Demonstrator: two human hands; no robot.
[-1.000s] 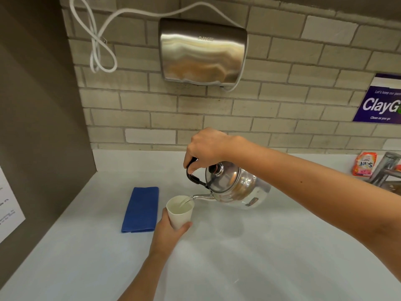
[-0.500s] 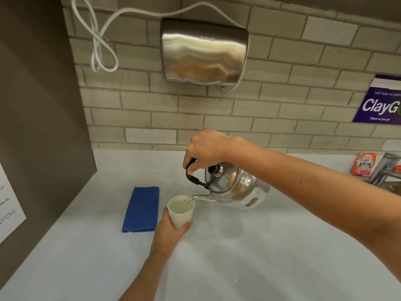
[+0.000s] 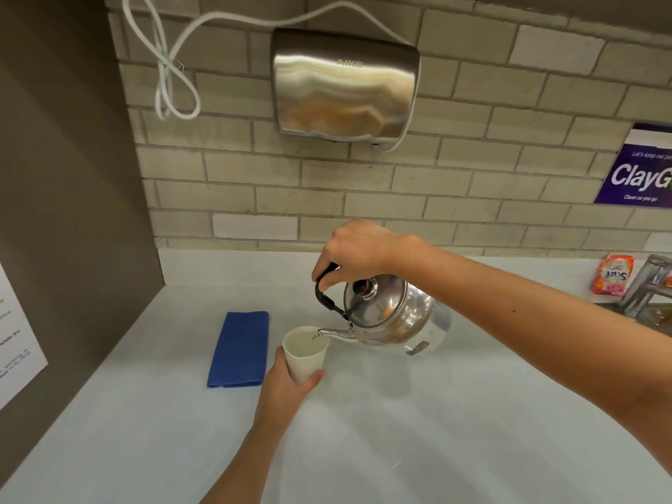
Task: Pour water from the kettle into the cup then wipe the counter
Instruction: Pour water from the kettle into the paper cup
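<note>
A shiny steel kettle [image 3: 396, 321] hangs tilted to the left above the white counter [image 3: 400, 431]. My right hand [image 3: 354, 251] grips its black handle from above. The spout tip sits over the rim of a white paper cup [image 3: 305, 352], and water shows inside the cup. My left hand [image 3: 287, 389] wraps the cup's lower part from the near side. A folded blue cloth [image 3: 240, 349] lies flat on the counter just left of the cup.
A steel hand dryer [image 3: 345, 85] with a white cord hangs on the brick wall behind. A dark panel [image 3: 72, 176] bounds the counter on the left. At the right edge are an orange packet [image 3: 612, 274] and a metal tap [image 3: 647, 285].
Both hands, the kettle and the cup keep nearly the same pose. The water level in the cup looks slightly higher.
</note>
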